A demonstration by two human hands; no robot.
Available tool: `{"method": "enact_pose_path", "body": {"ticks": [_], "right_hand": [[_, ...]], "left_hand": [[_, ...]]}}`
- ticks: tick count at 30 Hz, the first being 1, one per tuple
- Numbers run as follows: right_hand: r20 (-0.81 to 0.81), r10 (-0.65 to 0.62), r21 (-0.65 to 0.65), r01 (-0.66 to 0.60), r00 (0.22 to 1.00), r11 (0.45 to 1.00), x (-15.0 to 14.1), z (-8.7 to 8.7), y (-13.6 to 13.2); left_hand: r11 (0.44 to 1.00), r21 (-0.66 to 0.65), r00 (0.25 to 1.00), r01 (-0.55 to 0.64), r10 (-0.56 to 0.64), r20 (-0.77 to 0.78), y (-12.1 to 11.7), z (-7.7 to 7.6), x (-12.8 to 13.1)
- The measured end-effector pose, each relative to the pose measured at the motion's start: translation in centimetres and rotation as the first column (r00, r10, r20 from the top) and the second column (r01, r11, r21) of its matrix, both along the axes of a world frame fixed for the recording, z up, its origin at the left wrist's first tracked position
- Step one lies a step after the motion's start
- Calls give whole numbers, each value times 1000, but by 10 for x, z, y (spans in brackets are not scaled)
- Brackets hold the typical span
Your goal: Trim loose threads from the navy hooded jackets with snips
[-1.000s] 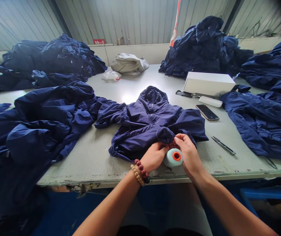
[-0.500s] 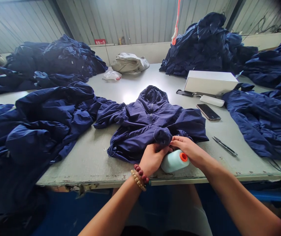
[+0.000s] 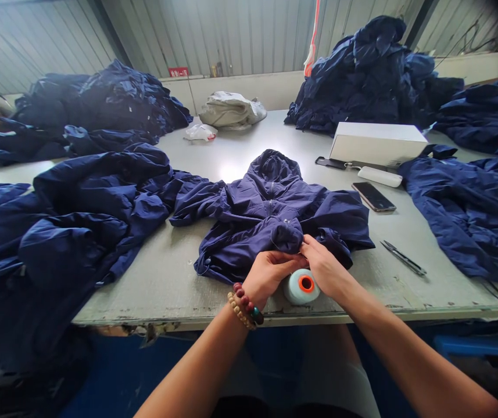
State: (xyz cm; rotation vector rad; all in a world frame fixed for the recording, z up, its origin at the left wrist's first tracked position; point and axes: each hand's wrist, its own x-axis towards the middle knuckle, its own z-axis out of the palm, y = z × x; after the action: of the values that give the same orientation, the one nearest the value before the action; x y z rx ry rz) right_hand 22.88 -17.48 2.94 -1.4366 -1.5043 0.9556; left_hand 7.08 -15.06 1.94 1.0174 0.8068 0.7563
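Observation:
A navy hooded jacket [image 3: 270,209] lies spread on the grey table [image 3: 165,284], hood pointing away from me. My left hand [image 3: 268,273], with bead bracelets on the wrist, and my right hand [image 3: 325,268] meet at the jacket's near hem, fingers pinched together on the bunched fabric. A pale blue thread spool [image 3: 301,286] with an orange core lies on its side at the table edge, between and just under my hands. Whether the fingers also hold thread or a needle is too small to tell.
Heaps of navy jackets cover the left side [image 3: 70,215], the back [image 3: 371,75] and the right [image 3: 470,209]. A white box [image 3: 379,142], a phone [image 3: 373,197], thread snips [image 3: 403,258] and a white bundle [image 3: 231,110] lie on the table.
The spool has rolled so its orange end faces me again. Both hands shifted slightly up onto the hem and stay pinched together there.

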Motion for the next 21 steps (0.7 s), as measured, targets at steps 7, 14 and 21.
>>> {"method": "enact_pose_path", "body": {"ticks": [7,14,21], "right_hand": [[144,-44,-110,60,989,992,8,15,-5],[348,-195,50,189,917,981,9,24,-12],[19,-5,-83,6,1000,997,17,22,-9]], "left_hand": [[999,38,999,-35,35,0,0,-7,3],[997,30,998,-68,67,20,-3,-7,12],[993,43,994,-111,110,14,-4,-9,9]]}}
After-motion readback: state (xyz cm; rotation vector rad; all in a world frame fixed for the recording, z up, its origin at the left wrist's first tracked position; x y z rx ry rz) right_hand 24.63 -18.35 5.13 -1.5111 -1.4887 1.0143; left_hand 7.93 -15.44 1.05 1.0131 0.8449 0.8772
